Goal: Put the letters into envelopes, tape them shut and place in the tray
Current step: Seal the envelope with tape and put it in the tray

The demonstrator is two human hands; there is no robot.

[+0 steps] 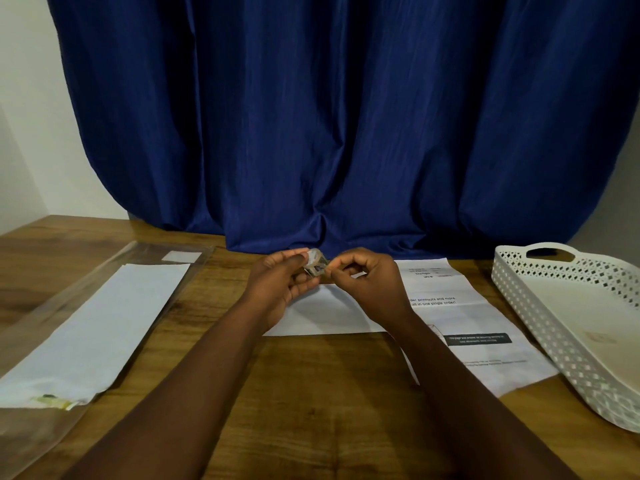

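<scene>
My left hand [284, 282] holds a small clear tape dispenser [316, 262] above the table's middle. My right hand [367, 282] pinches at the tape's end on the dispenser's right side. Under both hands lies a white envelope [332, 315] flat on the wooden table [311, 393]. A printed letter sheet [485, 323] lies to the right, partly under the envelope and my right forearm. At the far right stands a white perforated tray [540, 327] with a handle; I see nothing in it.
A clear plastic sleeve [45, 341] with white envelopes [100, 323] inside lies at the left, running to the table's front edge. A dark blue curtain [346, 133] hangs behind the table and touches its back edge.
</scene>
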